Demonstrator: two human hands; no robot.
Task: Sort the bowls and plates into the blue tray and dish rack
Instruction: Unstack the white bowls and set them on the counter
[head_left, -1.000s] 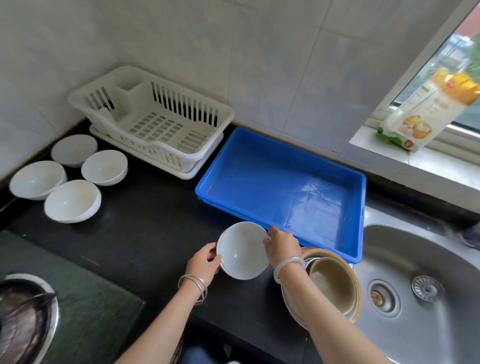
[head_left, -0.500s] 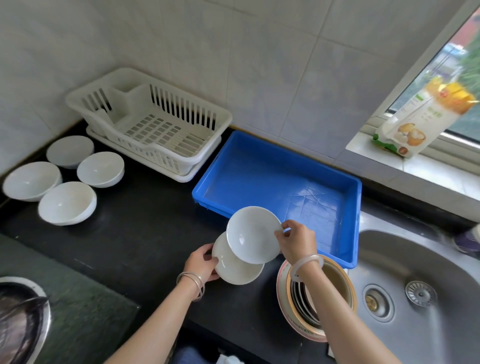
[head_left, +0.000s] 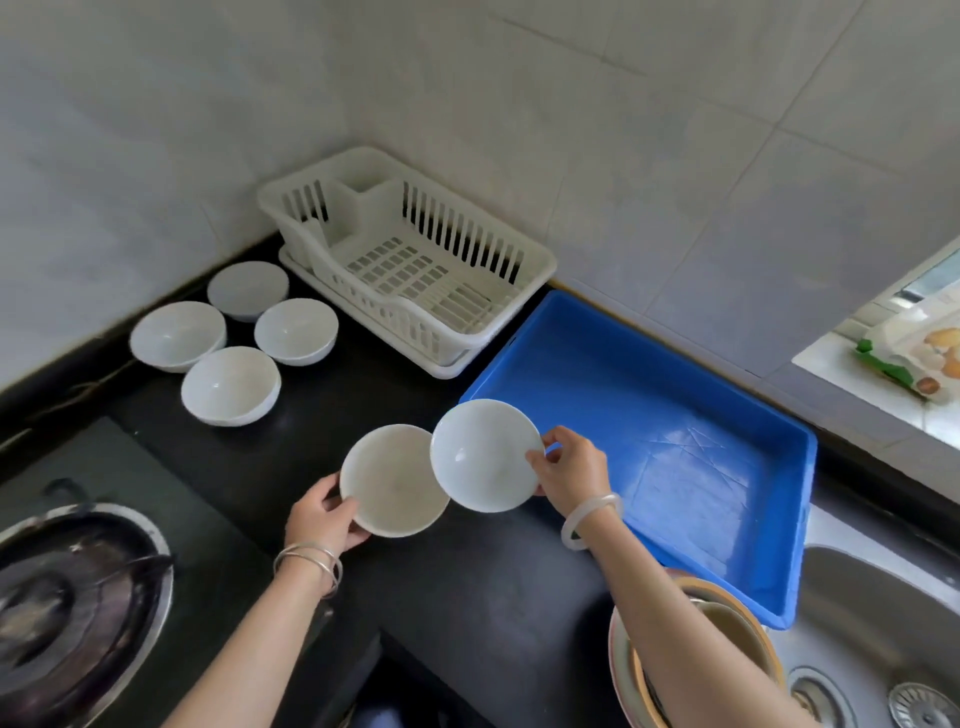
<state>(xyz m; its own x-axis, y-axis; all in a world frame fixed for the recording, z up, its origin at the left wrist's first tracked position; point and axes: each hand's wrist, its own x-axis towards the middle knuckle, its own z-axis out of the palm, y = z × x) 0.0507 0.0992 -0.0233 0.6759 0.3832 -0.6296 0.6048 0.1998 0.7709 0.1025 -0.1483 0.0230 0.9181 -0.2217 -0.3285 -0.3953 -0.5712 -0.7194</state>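
Note:
My right hand pinches the rim of a white bowl, held tilted above the counter at the near left corner of the blue tray. My left hand grips the edge of a second white dish just left of it; the two overlap slightly. The blue tray holds nothing. The white dish rack behind it is also empty. Several white bowls sit on the black counter at the left.
A stack of tan-rimmed plates and bowls sits at the sink's edge under my right forearm. The steel sink lies at the right, a gas stove with a dark pan at the lower left. A food packet rests on the windowsill.
The two white dishes, first stacked together, have been separated; my right hand lifted the upper bowl up and right while the left keeps the lower one. The view swung right.

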